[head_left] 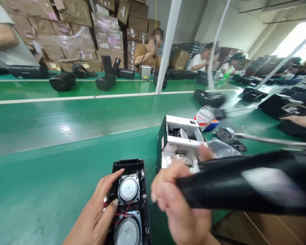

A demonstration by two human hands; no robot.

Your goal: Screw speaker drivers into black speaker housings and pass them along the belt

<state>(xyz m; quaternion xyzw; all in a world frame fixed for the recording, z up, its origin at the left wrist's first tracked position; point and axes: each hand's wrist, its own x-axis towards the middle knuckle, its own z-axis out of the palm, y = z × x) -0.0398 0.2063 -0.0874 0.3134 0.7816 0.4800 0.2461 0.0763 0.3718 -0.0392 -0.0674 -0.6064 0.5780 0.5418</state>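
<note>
A black speaker housing (129, 170) lies open on the green bench at the bottom centre, with two round silver drivers (128, 189) and red wires inside. My left hand (98, 211) rests on its left side, fingers spread over the edge and thumb near the upper driver. My right hand (175, 204) is wrapped round a long black power screwdriver (244, 185) that stretches blurred to the right, its tip near the housing's right edge.
A white box of small parts (181, 139) stands behind my right hand, next to a plastic bottle (204, 117) and loose round drivers (232, 139). Black speaker shells (105, 81) line the far conveyor, where other people sit before stacked cartons (73, 30). Another person's hand (304, 124) shows at right.
</note>
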